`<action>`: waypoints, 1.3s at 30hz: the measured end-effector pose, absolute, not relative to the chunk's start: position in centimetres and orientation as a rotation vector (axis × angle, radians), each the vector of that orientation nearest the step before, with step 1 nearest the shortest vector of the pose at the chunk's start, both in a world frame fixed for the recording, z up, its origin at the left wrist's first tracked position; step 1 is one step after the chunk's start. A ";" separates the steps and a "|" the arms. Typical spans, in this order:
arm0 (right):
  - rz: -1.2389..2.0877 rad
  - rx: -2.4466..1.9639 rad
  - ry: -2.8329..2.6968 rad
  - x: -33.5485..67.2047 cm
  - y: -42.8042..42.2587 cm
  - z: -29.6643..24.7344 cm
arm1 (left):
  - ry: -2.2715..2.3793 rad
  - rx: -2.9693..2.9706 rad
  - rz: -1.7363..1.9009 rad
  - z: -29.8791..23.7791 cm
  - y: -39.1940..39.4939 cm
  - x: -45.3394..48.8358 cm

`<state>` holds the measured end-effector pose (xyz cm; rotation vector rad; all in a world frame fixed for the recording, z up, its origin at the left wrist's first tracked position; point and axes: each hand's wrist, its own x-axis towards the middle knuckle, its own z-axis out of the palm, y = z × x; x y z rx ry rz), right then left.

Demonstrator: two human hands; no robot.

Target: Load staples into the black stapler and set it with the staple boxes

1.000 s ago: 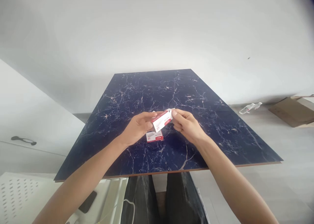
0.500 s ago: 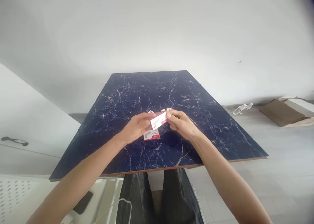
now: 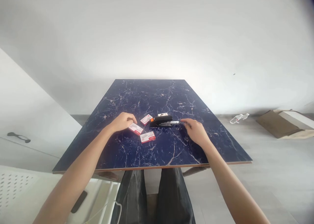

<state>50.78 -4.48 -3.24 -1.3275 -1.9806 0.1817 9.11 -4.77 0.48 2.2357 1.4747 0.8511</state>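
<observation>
A black stapler with an orange end lies on the dark blue marble table. A thin silver strip juts from its right end. My right hand lies low over the table, fingers drawn together, their tips at the end of that strip. My left hand rests with curled fingers on the left end of a red and white staple box lying flat. Three more such boxes lie nearby: one in front, one behind, one beyond the stapler.
My dark-trousered legs are under the table's front edge. A white cabinet with a black handle stands left. A plastic bottle and flat cardboard lie on the floor at right. A dark phone lies bottom left.
Both hands held one box above the table and pulled at it. Now they are apart: the left has set the box down, the right has moved to the stapler, which has come into view.
</observation>
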 end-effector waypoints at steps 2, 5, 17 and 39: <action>0.107 -1.324 -2.095 51.4 -4.4 -3.4 | 1.524 2.327 0.878 0.3 -5.0 9.6; 0.027 -1.345 -2.129 52.7 -4.4 -3.3 | 1.553 2.440 1.049 0.4 -5.7 11.3; 0.344 -1.320 -1.830 50.5 2.9 -1.9 | 1.461 2.596 0.856 -0.3 -4.7 16.9; 0.843 -1.134 -1.694 48.4 -0.4 -1.0 | 1.480 2.502 0.907 -0.8 -5.0 14.8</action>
